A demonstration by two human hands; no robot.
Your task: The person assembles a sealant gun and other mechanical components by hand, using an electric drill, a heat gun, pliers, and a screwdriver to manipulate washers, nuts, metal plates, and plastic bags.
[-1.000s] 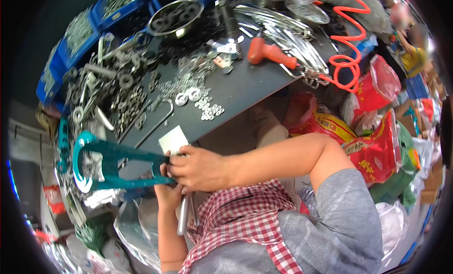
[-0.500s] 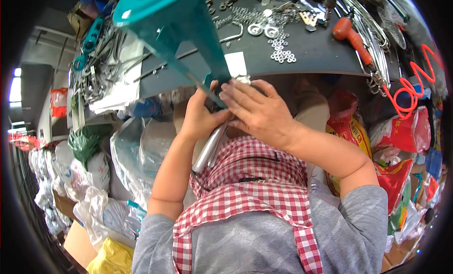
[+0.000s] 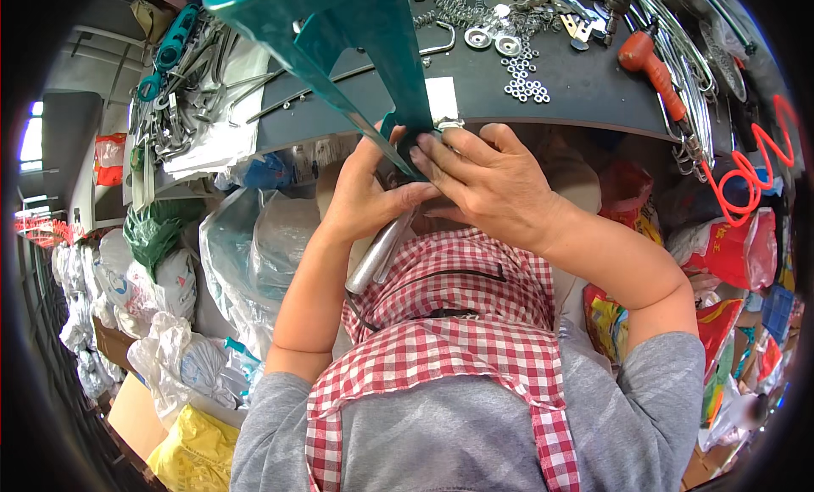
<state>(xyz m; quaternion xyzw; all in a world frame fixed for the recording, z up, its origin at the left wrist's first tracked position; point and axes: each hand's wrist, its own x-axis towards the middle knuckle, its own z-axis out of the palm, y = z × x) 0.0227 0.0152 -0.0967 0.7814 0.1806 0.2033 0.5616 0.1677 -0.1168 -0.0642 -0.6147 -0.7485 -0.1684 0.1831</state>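
Observation:
A teal metal caulking gun frame (image 3: 326,38) rises from my hands toward the bench, its wide end up and cut off by the top edge of the view. My left hand (image 3: 366,191) is closed around its narrow lower end. Below that hand, silver handle parts (image 3: 377,259) point down toward my apron. My right hand (image 3: 496,183) presses its bent fingers against the frame's narrow end from the right. Whatever lies under those fingertips is hidden. A small pale metal piece (image 3: 449,124) shows just above the right fingers.
The dark workbench (image 3: 585,94) bears nuts (image 3: 527,89), springs (image 3: 462,16), two round discs (image 3: 493,41) and bent rods (image 3: 441,38). An orange power tool (image 3: 651,68) lies at right beside a red coiled hose (image 3: 746,187). Metal parts (image 3: 182,106) pile up at left. Bags stand below the bench.
The frame and both hands have shifted slightly right in the view, and the frame's top now reaches farther out of it. My right fingers have curled more around the narrow end.

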